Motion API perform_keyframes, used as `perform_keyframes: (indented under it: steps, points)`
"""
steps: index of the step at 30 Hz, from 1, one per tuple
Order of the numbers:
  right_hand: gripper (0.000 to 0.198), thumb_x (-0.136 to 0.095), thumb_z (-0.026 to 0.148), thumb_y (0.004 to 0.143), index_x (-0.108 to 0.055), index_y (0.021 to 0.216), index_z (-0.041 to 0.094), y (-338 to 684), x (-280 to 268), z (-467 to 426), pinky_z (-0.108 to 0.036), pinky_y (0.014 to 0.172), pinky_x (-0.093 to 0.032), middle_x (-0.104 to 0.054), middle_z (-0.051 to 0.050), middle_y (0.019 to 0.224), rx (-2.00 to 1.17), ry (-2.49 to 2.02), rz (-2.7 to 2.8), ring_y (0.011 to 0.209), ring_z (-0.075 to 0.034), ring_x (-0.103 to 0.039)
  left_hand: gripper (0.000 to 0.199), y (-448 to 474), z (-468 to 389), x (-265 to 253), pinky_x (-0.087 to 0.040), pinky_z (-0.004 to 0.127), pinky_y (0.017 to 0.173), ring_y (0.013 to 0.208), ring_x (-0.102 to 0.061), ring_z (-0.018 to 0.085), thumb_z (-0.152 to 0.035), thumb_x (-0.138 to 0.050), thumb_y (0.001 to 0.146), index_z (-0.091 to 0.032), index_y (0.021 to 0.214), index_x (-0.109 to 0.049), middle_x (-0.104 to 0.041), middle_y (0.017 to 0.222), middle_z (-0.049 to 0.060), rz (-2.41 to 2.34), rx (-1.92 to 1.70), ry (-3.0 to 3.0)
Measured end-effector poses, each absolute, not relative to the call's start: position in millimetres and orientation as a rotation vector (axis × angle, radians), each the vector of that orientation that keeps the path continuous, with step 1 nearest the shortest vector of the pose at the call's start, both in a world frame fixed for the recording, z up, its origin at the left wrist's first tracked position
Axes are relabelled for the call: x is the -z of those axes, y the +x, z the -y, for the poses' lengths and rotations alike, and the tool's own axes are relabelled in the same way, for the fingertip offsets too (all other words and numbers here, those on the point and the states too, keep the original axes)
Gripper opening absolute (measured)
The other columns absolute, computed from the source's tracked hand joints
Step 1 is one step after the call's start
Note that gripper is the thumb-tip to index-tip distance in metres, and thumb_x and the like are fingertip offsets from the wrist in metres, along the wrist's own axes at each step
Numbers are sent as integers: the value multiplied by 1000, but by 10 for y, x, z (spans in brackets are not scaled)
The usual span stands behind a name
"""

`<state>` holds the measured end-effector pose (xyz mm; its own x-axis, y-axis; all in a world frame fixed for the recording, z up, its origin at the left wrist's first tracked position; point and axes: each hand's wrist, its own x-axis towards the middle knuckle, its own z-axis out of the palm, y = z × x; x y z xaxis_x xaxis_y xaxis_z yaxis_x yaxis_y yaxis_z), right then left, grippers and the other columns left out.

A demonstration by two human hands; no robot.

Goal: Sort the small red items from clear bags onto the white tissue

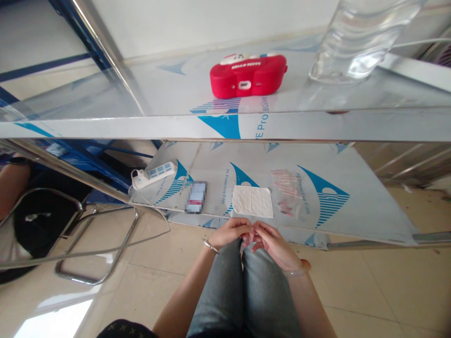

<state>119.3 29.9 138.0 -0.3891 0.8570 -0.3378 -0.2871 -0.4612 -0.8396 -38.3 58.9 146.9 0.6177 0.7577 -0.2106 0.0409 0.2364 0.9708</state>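
My left hand (233, 233) and my right hand (275, 242) meet over my knees, just in front of the lower shelf's edge. Thumb and fingers are pinched together on both, with the fingertips touching or nearly so. Whatever lies between them is too small to make out. Beyond my hands, a crinkled white tissue (252, 202) rests flat on the shelf. To its right is a clear plastic bag (284, 182) holding thin, red-marked strips or sticks. A second small bag (289, 207) with little reddish pieces lies nearer the edge.
The lower shelf (218, 159) also carries a blurred phone (196, 197) and a white power strip (160, 173), whose cable hangs down leftward. Above, the upper shelf (158, 94) bears a red case (248, 77) and a clear bottle (362, 42). A metal-framed chair (95, 277) and another person's arm (14, 188) are left.
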Motion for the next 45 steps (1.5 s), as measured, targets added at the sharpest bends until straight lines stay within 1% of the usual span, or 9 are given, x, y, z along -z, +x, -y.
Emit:
perform_keyframes:
  steps: [5, 12, 17, 23, 28, 33, 37, 41, 45]
  points:
    - [30, -63, 49, 73, -54, 73, 20, 1181, -1301, -355, -24, 48, -52, -63, -1, 71, -1776, -1165, 990, 68, -18, -64, 19, -268, -528, -1469, -31, 21, 53, 53, -43, 8, -21, -44, 81, -14, 64, -50, -51, 56, -1, -1190, -607, 1619]
    - [34, -62, 53, 69, -50, 68, 20, 1148, -1100, -373, -26, 42, -51, -60, -1, 64, -1498, -1413, 1127, 62, -20, -64, 13, -266, -532, -1410, -36, 22, 60, 69, -55, 14, -19, -43, 84, -17, 76, -53, -61, 78, 5, -1619, -504, 2037]
    - [36, -57, 57, 73, -51, 69, 22, 1111, -1032, -357, -29, 43, -49, -61, -3, 61, -1322, -1477, 1137, 58, -21, -62, 19, -267, -528, -1392, -42, 22, 65, 77, -61, 16, -17, -42, 85, -20, 101, -52, -63, 88, 4, -1664, -511, 2024]
    - [26, -58, 49, 77, -54, 72, 24, 1048, -1000, -344, -28, 51, -47, -62, -4, 67, -1172, -1430, 1156, 61, -19, -59, 26, -191, -521, -1442, -45, 24, 77, 91, -60, 16, -8, -39, 84, -19, 91, -60, -64, 99, 5, -1566, -443, 2100]
    - [21, -59, 45, 77, -58, 74, 24, 1051, -1031, -341, -29, 58, -49, -63, -5, 74, -1112, -1385, 1133, 70, -21, -59, 27, -171, -523, -1452, -46, 28, 81, 98, -59, 20, -18, -39, 90, -21, 108, -58, -62, 109, 7, -1657, -356, 2184]
    - [27, -67, 48, 70, -57, 72, 22, 1044, -1045, -360, -30, 60, -52, -62, -3, 74, -1292, -1293, 959, 71, -19, -59, 37, -168, -521, -1463, -45, 32, 82, 101, -57, 22, -27, -48, 88, -26, 125, -49, -60, 119, 6, -1721, -317, 2303]
    - [38, -72, 47, 63, -56, 89, 25, 1029, -999, -392, -29, 61, -54, -65, 1, 82, -1609, -1125, 561, 73, -17, -63, 45, -169, -531, -1482, -44, 32, 82, 102, -57, 21, -21, -49, 87, -28, 131, -44, -60, 121, 5, -1691, -304, 2363]
    - [31, -60, 51, 75, -59, 85, 22, 1073, -966, -445, -31, 65, -53, -66, 0, 75, -1945, -958, 341, 67, -15, -64, 42, -168, -537, -1484, -44, 32, 82, 101, -57, 20, -19, -48, 87, -28, 128, -48, -61, 119, 6, -1640, -309, 2393]
    - [26, -58, 45, 80, -62, 82, 19, 1124, -917, -497, -29, 70, -52, -67, -2, 75, -2041, -855, 341, 73, -16, -65, 38, -169, -547, -1482, -43, 32, 83, 100, -57, 19, -18, -48, 87, -28, 123, -53, -62, 119, 4, -1568, -339, 2435]
